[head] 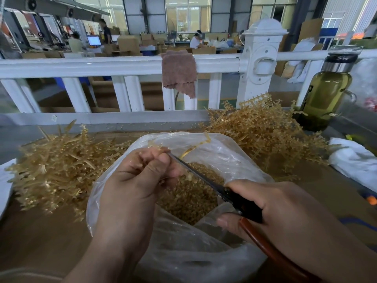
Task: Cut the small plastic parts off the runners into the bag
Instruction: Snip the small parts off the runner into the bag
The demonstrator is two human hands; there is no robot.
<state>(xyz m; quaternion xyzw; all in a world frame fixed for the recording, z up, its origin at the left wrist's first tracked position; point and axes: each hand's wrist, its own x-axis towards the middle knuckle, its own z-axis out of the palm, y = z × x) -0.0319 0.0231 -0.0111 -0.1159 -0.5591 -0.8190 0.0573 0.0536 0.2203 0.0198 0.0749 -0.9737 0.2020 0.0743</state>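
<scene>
Over the open mouth of the bag [224, 154], near the middle of the scene, the left hand [130, 180] has its fingers curled and pinches a thin tan runner [196, 146], whose free end sticks up and away to the far right. The right hand [285, 207] is wrapped round the handles of the scissors [201, 175], and the blade runs up and left until its tip sits just beside the left fingertips. Whether the blades are apart or together cannot be told; they read as one dark line.

That closeness looks like the main hazard: with the tip so near the pinching fingers, a hurried snip or a runner twisting in the grip could nick skin.

Cut small parts [191, 199] already lie heaped deep inside the bag, right under the blade. The plastic wall on the near right touches the right hand, so a low stroke might slit the bag and spill them. A springy part could also jump past the rim and get lost among the piles of runners on the left [61, 166] and far right [261, 131]. If the pinch slips, the runner itself would probably drop in among the good parts and need fishing out.

A bottle [326, 92] stands at the far right, well apart from the work.
</scene>
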